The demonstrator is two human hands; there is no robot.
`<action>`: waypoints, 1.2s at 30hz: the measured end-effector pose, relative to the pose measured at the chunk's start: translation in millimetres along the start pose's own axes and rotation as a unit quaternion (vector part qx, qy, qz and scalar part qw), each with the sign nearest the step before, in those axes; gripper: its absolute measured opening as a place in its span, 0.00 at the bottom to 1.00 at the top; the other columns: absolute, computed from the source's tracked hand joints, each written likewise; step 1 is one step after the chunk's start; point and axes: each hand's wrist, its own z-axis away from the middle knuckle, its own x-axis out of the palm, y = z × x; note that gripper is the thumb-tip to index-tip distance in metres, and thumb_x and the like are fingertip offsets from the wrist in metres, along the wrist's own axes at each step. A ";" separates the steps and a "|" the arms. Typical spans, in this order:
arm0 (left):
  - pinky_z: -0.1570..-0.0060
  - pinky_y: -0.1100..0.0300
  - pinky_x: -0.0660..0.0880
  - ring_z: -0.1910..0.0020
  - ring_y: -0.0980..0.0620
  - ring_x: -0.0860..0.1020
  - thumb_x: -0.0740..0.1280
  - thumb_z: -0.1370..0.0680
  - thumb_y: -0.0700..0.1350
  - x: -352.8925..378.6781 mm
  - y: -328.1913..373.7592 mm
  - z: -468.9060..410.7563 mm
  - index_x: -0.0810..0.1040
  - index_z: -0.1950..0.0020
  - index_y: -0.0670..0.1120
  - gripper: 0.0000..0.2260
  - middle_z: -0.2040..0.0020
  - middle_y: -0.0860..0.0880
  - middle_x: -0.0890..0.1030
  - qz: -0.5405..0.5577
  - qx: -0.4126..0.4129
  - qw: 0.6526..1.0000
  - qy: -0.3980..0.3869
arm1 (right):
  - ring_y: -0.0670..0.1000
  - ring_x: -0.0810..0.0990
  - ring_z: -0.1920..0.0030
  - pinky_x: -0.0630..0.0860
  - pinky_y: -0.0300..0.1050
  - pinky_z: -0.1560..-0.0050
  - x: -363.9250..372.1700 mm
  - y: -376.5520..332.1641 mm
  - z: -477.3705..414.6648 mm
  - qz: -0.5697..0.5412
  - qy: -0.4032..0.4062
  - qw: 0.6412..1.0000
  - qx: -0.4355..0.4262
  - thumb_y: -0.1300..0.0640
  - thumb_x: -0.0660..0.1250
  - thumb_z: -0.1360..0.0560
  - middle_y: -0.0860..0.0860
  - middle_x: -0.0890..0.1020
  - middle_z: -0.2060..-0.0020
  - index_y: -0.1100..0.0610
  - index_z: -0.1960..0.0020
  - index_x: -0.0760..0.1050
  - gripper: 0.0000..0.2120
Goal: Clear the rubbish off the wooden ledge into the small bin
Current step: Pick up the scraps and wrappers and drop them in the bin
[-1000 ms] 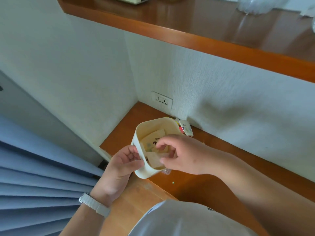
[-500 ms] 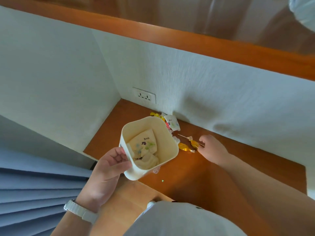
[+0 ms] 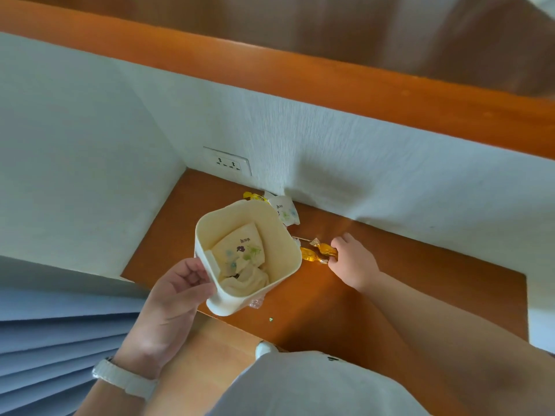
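My left hand (image 3: pixel 174 298) grips the near-left rim of the small cream bin (image 3: pixel 207 226) and holds it tilted over the wooden ledge (image 3: pixel 420 280). Inside lie white flower-print sachets (image 3: pixel 240 250). Just right of the bin, my right hand (image 3: pixel 354 262) pinches a yellow sweet (image 3: pixel 324 248) on the ledge, with a second yellow sweet (image 3: pixel 310 255) touching its fingertips. Behind the bin, by the wall, are a white sachet (image 3: pixel 285 211) and a yellow wrapper (image 3: pixel 252 196). A clear wrapper (image 3: pixel 256 302) peeks out under the bin's near edge.
A wall socket (image 3: pixel 228 163) sits in the corner behind the bin. A wooden shelf (image 3: pixel 330 79) overhangs the ledge. Blue curtain folds (image 3: pixel 45 340) hang at the left. A tiny green scrap (image 3: pixel 271 319) lies near the ledge's front edge.
My right hand left the bin's opening and went right to the yellow sweets on the ledge. The left hand kept hold of the bin.
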 end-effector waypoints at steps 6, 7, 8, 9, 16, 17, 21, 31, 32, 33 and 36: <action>0.46 0.50 0.75 0.51 0.40 0.79 0.83 0.43 0.53 1.2 1.1 -1.9 0.77 0.46 0.35 0.35 0.51 0.35 0.80 -0.003 0.010 1.000 -0.001 | 0.48 0.76 0.57 0.76 0.41 0.60 -2.7 -2.9 3.4 -0.017 0.008 1.000 0.012 0.53 0.66 0.24 0.47 0.77 0.53 0.52 0.44 0.74 0.09; 0.46 0.49 0.75 0.51 0.40 0.78 0.83 0.43 0.52 0.5 0.9 -1.6 0.77 0.46 0.35 0.34 0.51 0.35 0.80 0.001 0.013 1.000 -0.004 | 0.48 0.76 0.58 0.74 0.40 0.61 -6.2 -3.9 5.0 -0.030 0.015 0.999 0.017 0.53 0.66 0.24 0.47 0.76 0.55 0.52 0.46 0.74 0.08; 0.46 0.50 0.75 0.51 0.40 0.78 0.83 0.43 0.52 -0.1 0.7 -1.0 0.78 0.46 0.35 0.33 0.52 0.35 0.80 0.003 0.017 1.000 -0.006 | 0.48 0.76 0.58 0.72 0.39 0.62 -10.9 -5.1 6.8 -0.048 0.025 0.998 0.021 0.53 0.66 0.24 0.46 0.75 0.56 0.52 0.47 0.73 0.07; 0.47 0.50 0.75 0.52 0.40 0.78 0.83 0.42 0.52 -0.8 0.6 -0.1 0.78 0.47 0.35 0.32 0.52 0.36 0.80 0.004 0.020 1.000 -0.009 | 0.48 0.77 0.58 0.72 0.38 0.62 -17.5 -7.9 8.9 -0.072 0.038 0.996 0.024 0.53 0.67 0.24 0.46 0.75 0.57 0.52 0.48 0.73 0.07; 0.52 0.57 0.77 0.55 0.44 0.79 0.82 0.42 0.51 -8.6 -1.8 7.9 0.78 0.48 0.36 0.30 0.55 0.39 0.80 0.027 0.039 0.998 -0.028 | 0.46 0.76 0.57 0.75 0.41 0.58 -104.4 -68.1 35.7 -0.214 0.133 0.967 -0.031 0.51 0.69 0.25 0.46 0.78 0.56 0.52 0.46 0.76 0.09; 0.53 0.57 0.77 0.55 0.45 0.79 0.82 0.42 0.51 -9.3 -2.5 9.2 0.78 0.48 0.37 0.29 0.55 0.39 0.80 0.033 0.040 0.998 -0.031 | 0.45 0.76 0.56 0.74 0.40 0.57 -118.3 -79.1 42.6 -0.225 0.138 0.963 -0.054 0.52 0.70 0.25 0.45 0.78 0.56 0.51 0.47 0.76 0.08; 0.52 0.56 0.77 0.54 0.44 0.78 0.81 0.39 0.48 -12.5 -6.0 14.9 0.78 0.48 0.37 0.26 0.54 0.39 0.80 0.042 0.050 0.997 -0.045 | 0.42 0.77 0.56 0.72 0.35 0.56 -158.3 -121.5 66.8 -0.241 0.122 0.950 -0.157 0.54 0.71 0.26 0.42 0.77 0.57 0.50 0.46 0.77 0.09; 0.50 0.53 0.77 0.53 0.44 0.80 0.80 0.36 0.47 -22.5 -5.7 34.3 0.77 0.45 0.35 0.26 0.53 0.40 0.82 0.066 0.076 0.994 -0.050 | 0.48 0.75 0.54 0.76 0.46 0.56 -157.5 -206.9 73.0 0.066 0.035 0.925 -0.374 0.50 0.65 0.24 0.44 0.76 0.51 0.51 0.42 0.77 0.11; 0.50 0.53 0.77 0.53 0.43 0.80 0.80 0.36 0.47 -22.4 -5.1 35.9 0.77 0.46 0.36 0.26 0.53 0.40 0.82 0.070 0.075 0.993 -0.051 | 0.48 0.76 0.53 0.77 0.47 0.55 -154.9 -212.0 71.3 0.076 0.036 0.919 -0.385 0.49 0.65 0.23 0.45 0.77 0.50 0.51 0.42 0.76 0.12; 0.51 0.54 0.77 0.53 0.43 0.80 0.80 0.36 0.47 -22.5 -4.7 37.0 0.77 0.46 0.36 0.25 0.53 0.40 0.82 0.074 0.074 0.993 -0.052 | 0.48 0.76 0.51 0.77 0.47 0.54 -152.6 -215.7 69.3 0.084 0.040 0.914 -0.394 0.49 0.66 0.23 0.45 0.77 0.50 0.51 0.42 0.76 0.12; 0.52 0.56 0.77 0.55 0.46 0.81 0.81 0.37 0.47 -21.0 -2.0 39.6 0.79 0.48 0.39 0.23 0.55 0.42 0.82 0.083 0.073 0.992 -0.057 | 0.48 0.75 0.49 0.75 0.46 0.53 -149.3 -220.5 64.8 0.091 0.044 0.909 -0.405 0.49 0.66 0.23 0.46 0.77 0.49 0.53 0.42 0.76 0.12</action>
